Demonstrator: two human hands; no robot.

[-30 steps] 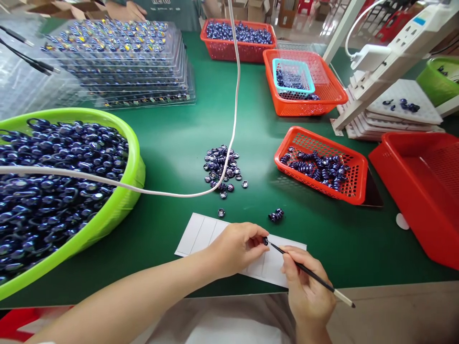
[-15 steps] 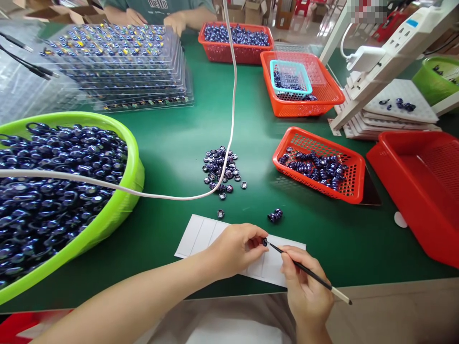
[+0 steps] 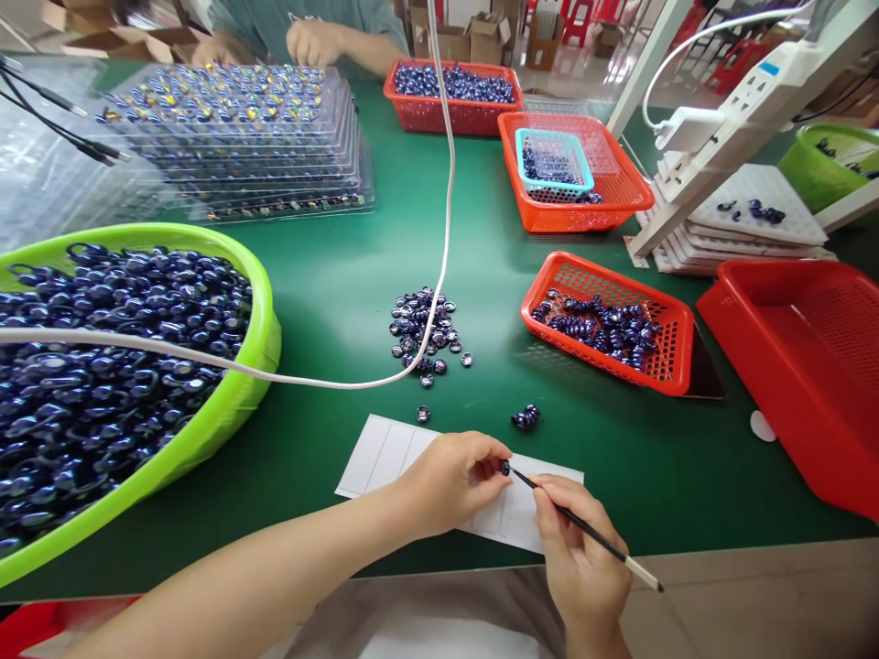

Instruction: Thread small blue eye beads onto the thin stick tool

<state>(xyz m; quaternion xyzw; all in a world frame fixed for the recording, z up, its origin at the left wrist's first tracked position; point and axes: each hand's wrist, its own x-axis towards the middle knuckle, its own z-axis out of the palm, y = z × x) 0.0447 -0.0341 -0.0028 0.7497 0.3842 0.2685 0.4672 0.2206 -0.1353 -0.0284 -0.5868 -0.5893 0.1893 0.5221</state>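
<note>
Between thumb and fingertips, my left hand (image 3: 457,480) pinches a small dark piece (image 3: 505,467) above a white ruled sheet (image 3: 391,453). My right hand (image 3: 583,549) grips a thin black brush (image 3: 594,533) with a pale rear end, and its fine tip touches or nearly touches the piece. One loose round piece (image 3: 423,415) lies just beyond the sheet. Farther right is a short row of dark pieces (image 3: 526,417). A pile of shiny dark blue pieces (image 3: 418,320) rests mid-table, partly crossed by a white cable (image 3: 446,201).
A green basket (image 3: 265,320) full of dark blue parts stands left, stacked clear trays (image 3: 363,183) behind it. Red baskets (image 3: 677,366) stand right, near a post with a power strip (image 3: 748,91). Across the table is a person's hand (image 3: 312,41).
The view has tilted slightly. The hands across the table have shifted, one now raised. My hands keep nearly the same hold on the piece and brush.
</note>
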